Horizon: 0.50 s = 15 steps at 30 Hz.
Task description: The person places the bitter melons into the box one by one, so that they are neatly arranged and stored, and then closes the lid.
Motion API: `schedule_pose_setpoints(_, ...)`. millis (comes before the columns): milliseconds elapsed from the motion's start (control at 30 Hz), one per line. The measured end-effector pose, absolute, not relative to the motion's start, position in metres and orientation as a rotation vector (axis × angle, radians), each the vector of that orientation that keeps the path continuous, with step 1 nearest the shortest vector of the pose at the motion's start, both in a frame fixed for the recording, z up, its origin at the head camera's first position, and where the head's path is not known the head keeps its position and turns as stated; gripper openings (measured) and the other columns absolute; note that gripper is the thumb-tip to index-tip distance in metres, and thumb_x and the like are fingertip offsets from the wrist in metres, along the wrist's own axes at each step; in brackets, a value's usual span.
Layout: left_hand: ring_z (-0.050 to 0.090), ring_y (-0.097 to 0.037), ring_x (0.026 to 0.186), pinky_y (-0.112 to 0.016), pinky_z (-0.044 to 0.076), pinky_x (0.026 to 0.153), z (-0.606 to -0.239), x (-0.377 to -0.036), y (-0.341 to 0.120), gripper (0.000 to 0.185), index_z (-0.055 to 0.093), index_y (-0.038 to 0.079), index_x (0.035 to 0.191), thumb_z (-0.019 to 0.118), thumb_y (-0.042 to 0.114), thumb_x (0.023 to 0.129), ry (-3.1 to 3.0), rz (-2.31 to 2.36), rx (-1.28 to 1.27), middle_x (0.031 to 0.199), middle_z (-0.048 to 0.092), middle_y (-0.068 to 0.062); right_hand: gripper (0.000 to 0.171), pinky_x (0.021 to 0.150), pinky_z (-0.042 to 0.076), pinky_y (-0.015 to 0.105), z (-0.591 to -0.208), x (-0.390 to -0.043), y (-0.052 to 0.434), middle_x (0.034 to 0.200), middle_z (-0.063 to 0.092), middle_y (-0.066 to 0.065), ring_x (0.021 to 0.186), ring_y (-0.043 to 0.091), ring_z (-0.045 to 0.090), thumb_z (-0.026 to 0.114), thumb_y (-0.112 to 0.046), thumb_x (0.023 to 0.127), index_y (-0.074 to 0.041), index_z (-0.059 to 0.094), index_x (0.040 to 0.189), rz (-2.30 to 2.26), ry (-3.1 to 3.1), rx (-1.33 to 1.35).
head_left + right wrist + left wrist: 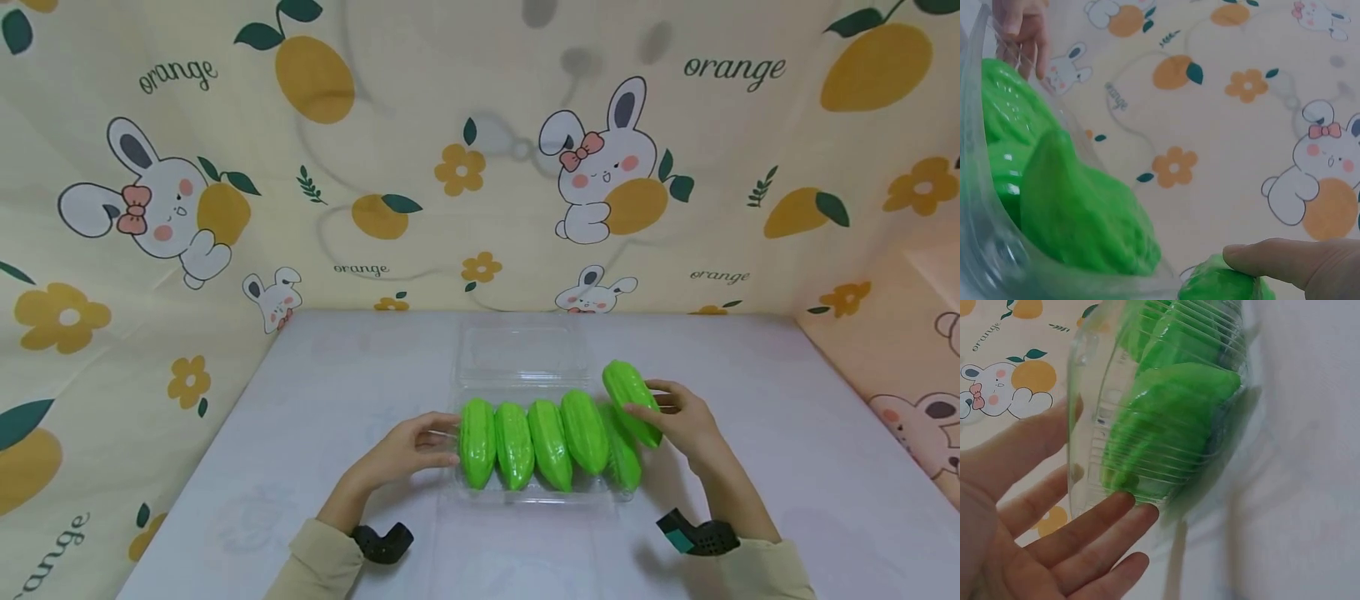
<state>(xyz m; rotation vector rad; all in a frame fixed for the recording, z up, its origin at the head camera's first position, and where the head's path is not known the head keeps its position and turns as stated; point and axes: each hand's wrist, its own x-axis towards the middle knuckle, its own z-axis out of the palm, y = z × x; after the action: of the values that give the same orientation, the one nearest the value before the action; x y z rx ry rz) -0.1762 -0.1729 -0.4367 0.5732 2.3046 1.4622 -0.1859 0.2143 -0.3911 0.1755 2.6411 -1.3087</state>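
Note:
A clear plastic box [525, 498] holds several glossy green bitter melons [515, 446] side by side. My left hand [408, 450] is at the box's left side, fingers extended and touching or very near its wall; the left wrist view shows those fingers [1094, 519] beside the ribbed plastic [1085, 419]. My right hand [686, 421] grips another bitter melon [630, 396], tilted, over the box's right edge. Beneath it lies a slanted melon [624, 458], partly hidden. In the right wrist view a finger [1272, 257] lies on the held melon [1219, 281].
The box's clear lid [521, 350] lies folded back behind it on the white table [322, 392]. Cloth printed with rabbits and oranges [420, 108] rises behind the table and along both sides. A black band [382, 543] sits on each wrist.

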Motion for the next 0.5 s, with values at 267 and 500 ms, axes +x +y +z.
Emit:
schedule_pose_setpoints(267, 0.054, -0.036, 0.120, -0.036, 0.050, 0.101, -0.439, -0.176, -0.171, 0.061, 0.044, 0.006, 0.134, 0.069, 0.028, 0.083, 2.285, 1.489, 0.574, 0.131, 0.053, -0.018, 0.075, 0.093, 0.051, 0.045, -0.388, -0.183, 0.206, 0.138, 0.041, 0.028, 0.124, 0.041, 0.044, 0.060, -0.044, 0.087, -0.004, 0.029, 0.142, -1.315, 2.644, 0.144)
schedule_pose_setpoints(500, 0.054, -0.037, 0.120, -0.041, 0.049, 0.101, -0.440, -0.175, -0.171, 0.060, 0.043, 0.004, 0.135, 0.067, 0.026, 0.085, 2.266, 1.509, 0.599, 0.132, 0.052, -0.021, 0.076, 0.097, 0.047, 0.050, -0.385, -0.181, 0.202, 0.139, 0.040, 0.027, 0.125, 0.041, 0.043, 0.060, -0.045, 0.087, -0.005, 0.028, 0.143, -1.309, 2.631, 0.145)
